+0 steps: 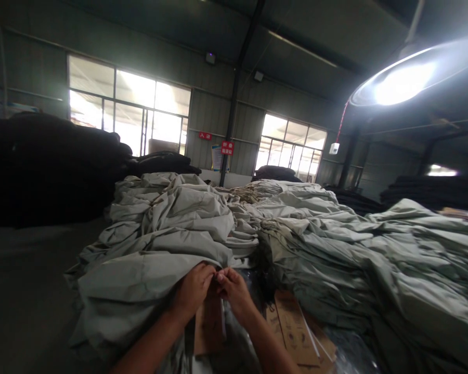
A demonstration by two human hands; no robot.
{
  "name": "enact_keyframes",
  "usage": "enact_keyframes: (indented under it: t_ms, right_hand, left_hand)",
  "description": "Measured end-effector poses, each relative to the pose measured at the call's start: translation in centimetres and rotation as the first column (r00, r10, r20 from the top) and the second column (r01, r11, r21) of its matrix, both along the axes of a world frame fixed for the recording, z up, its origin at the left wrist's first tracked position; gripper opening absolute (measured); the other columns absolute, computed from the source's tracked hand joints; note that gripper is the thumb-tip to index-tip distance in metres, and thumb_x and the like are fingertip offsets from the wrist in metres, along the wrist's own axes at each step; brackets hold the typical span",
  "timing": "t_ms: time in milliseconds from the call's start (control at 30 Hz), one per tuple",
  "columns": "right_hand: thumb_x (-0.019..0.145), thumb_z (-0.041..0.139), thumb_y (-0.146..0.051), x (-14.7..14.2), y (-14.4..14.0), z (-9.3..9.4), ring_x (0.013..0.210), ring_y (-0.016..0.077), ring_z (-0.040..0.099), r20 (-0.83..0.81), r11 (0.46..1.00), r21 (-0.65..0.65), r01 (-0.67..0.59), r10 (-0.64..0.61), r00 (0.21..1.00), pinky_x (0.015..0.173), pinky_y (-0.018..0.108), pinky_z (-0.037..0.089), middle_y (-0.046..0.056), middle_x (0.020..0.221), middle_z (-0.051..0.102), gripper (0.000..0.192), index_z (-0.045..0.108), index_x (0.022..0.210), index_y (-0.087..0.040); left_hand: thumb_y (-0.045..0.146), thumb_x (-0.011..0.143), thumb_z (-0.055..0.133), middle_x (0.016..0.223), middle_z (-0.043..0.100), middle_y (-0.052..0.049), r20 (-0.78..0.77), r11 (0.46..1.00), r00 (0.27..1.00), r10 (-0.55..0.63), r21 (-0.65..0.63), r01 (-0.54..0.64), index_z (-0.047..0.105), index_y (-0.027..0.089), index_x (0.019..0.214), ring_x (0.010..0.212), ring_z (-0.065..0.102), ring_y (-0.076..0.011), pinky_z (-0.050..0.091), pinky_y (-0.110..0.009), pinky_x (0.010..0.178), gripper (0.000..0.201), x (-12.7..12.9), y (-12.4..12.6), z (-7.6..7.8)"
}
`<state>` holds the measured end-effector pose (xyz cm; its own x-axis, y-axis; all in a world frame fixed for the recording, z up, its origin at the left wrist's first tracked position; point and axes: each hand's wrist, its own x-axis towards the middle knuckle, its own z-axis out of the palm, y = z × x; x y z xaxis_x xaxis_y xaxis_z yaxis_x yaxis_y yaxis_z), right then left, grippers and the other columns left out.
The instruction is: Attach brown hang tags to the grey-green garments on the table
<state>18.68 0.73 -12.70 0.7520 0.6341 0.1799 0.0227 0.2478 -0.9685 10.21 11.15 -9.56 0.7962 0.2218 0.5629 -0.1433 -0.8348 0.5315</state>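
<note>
Pinching something too small to identify, our left hand [193,291] and right hand [234,291] met fingertips closed at the cloth pile's [159,234] six o'clock edge; we judged careful threading came next.

We stand in a garment workshop — heaps of pale fabric [203,228], metal walls [214,109], big windows [128,106].

The left hand [193,291] and right hand [234,291] are met fingertip to fingertip at the near edge of the left fabric heap [167,234], above a cardboard tag [209,324], with stacked cardboard tags [296,332] just right and a second fabric stack [359,259] further right.
</note>
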Motion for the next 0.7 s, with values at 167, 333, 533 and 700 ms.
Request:
enact_keyframes:
  t_ms: [167,333,533,700]
  right_hand:
    - [0.052,0.075,-0.051,-0.4,0.6,-0.3,0.045,0.0065,0.041,-0.101,0.998,0.049,-0.03,0.035,0.994,0.047,0.019,0.031,-0.008,0.049,0.048,0.044,0.05,0.064,-0.018]
    - [0.047,0.08,-0.047,-0.8,0.6,0.0,0.043,0.0047,0.039,-0.184,0.992,0.107,-0.071,0.09,0.979,0.047,0.02,0.031,-0.007,0.049,0.051,0.045,0.052,0.062,-0.016]
    - [0.043,0.084,-0.039,-0.7,0.4,-0.2,0.041,0.0048,0.041,-0.247,0.991,0.117,-0.07,0.097,0.964,0.045,0.018,0.028,-0.004,0.052,0.059,0.045,0.052,0.065,-0.017]
    - [0.039,0.084,-0.037,-0.6,0.5,-0.5,0.04,0.0058,0.043,-0.271,0.99,0.136,-0.031,0.068,0.96,0.043,0.017,0.025,-0.004,0.049,0.059,0.049,0.046,0.064,-0.019]
  left_hand:
    - [0.014,0.07,0.045,0.07,0.061,-0.002,0.075,0.953,0.996,-0.048,-0.296,0.068,0.058,0.02,0.065,0.072,0.057,-0.0175,0.044,-0.027,0.071,0.015,0.8,0.5,-0.6]
    - [0.014,0.067,0.045,0.067,0.059,-0.002,0.087,0.947,0.996,-0.037,-0.314,0.062,0.058,0.02,0.06,0.073,0.056,-0.0185,0.043,-0.028,0.07,0.017,0.9,0.2,-0.7]
    - [0.015,0.065,0.048,0.08,0.068,-0.005,0.028,0.9,0.982,-0.187,-0.395,0.182,0.068,0.019,0.071,0.083,0.06,-0.0197,0.043,-0.029,0.082,0.021,0.6,0.8,-0.2]
    - [0.017,0.066,0.048,0.069,0.064,-0.004,-0.039,0.927,0.988,-0.146,-0.355,0.123,0.063,0.017,0.064,0.076,0.059,-0.02,0.044,-0.029,0.074,0.015,0.8,1.4,-0.2]
